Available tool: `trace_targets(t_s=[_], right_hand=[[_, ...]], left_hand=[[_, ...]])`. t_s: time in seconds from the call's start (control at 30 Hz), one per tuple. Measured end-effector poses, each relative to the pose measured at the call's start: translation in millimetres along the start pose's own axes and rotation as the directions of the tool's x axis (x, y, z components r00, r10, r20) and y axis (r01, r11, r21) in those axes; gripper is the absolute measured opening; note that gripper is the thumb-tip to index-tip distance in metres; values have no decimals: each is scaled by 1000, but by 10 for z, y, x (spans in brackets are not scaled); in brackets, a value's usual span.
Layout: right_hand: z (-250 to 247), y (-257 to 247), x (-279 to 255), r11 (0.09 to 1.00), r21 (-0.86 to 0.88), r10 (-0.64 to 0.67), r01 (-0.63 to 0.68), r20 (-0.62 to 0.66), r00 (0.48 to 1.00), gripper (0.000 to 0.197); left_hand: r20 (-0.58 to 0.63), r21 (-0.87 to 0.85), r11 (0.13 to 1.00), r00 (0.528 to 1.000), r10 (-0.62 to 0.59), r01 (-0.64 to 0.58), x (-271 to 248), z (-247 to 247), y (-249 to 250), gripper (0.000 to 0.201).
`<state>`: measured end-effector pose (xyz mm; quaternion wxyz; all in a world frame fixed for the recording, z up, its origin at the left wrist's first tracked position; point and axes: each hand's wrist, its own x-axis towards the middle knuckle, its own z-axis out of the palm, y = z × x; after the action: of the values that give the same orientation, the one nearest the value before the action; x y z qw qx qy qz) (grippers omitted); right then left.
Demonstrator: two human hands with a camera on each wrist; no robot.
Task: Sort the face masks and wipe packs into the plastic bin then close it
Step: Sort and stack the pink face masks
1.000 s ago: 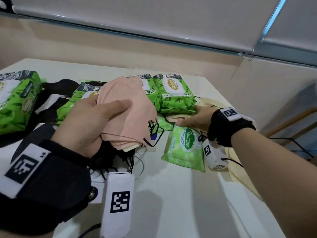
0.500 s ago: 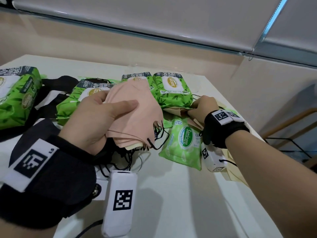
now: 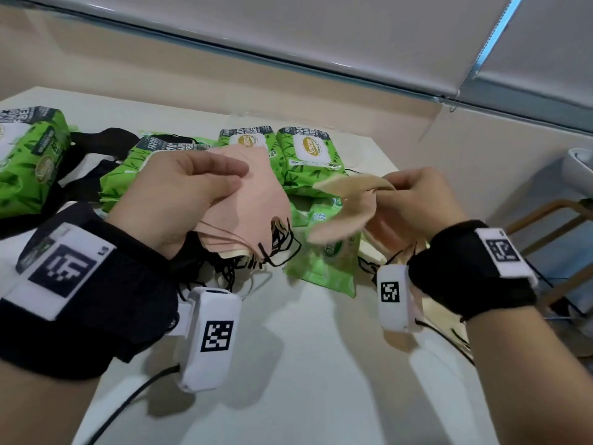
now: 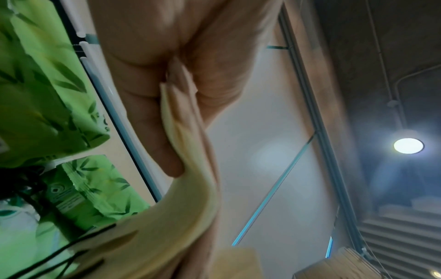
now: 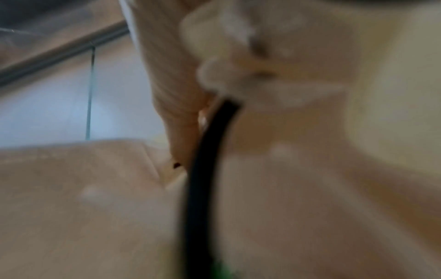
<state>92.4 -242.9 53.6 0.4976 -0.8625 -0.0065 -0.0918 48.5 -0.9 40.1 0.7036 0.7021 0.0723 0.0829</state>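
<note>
Left grip: thumb on top, fingers under, clamped on a stack of pink face masks held above the counter; black ear loops hang off the stack's near edge. Left wrist view confirms it, with fingers curled round the layered mask edges. Right grip: fingers curled, pinching a few loose beige/pink masks lifted off the counter, right of the pink stack and apart from it. Right wrist view is badly blurred; it seems to show mask fabric and one black loop close to the lens, nothing finer. Small green wipe pack lies flat on the counter below and between the two bunches. Two larger green wipe packs sit side by side behind the pink stack, another partly hidden behind the left hand, one more far left of the stack. Black straps lie between those left packs.
</note>
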Motion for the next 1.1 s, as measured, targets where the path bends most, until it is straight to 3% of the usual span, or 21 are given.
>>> trace_targets(t_s=[0.1, 0.2, 0.27, 0.43, 0.5, 0.53, 0.63, 0.73, 0.9, 1.03, 1.1], right_hand=[[38, 43, -190, 992, 109, -60, 63, -28, 998, 23], [114, 54, -296, 956, 278, -65, 91, -102, 993, 29], [189, 49, -360, 925, 362, -72, 116, -133, 989, 33], [393, 27, -460, 906, 330, -236, 267, -132, 963, 39], [435, 15, -457, 900, 307, -281, 309, -134, 950, 37], [446, 5, -461, 901, 283, -304, 329, -132, 944, 36], [433, 14, -464, 911, 252, -319, 326, -68, 945, 39], [363, 55, -466, 937, 227, -274, 265, 11, 962, 38], [131, 103, -407, 985, 11, -167, 170, 262, 950, 50], [43, 63, -448, 993, 30, -115, 113, 448, 887, 50], [47, 35, -480, 990, 79, -138, 114, 489, 861, 51]], left_hand=[[21, 152, 988, 1000, -7, 3, -1, 22, 3, 21], [54, 204, 978, 997, -56, 43, -35, 81, 41, 5], [74, 251, 966, 994, -81, 61, -66, 122, 54, 26], [159, 365, 931, 985, -64, 2, -192, 159, 77, 73], [213, 239, 971, 976, -54, 2, -206, 142, 62, 89], [223, 155, 988, 973, -59, 25, -209, 146, 54, 83], [170, 76, 996, 983, -65, 53, -177, 164, 8, 27], [120, 98, 993, 989, -85, 73, -161, 165, -6, 6], [140, 148, 987, 987, -77, 56, -150, 123, 15, 3], [185, 229, 973, 983, -24, -19, -139, 99, -12, 32], [228, 255, 964, 974, 12, -72, -151, 93, -19, 34]])
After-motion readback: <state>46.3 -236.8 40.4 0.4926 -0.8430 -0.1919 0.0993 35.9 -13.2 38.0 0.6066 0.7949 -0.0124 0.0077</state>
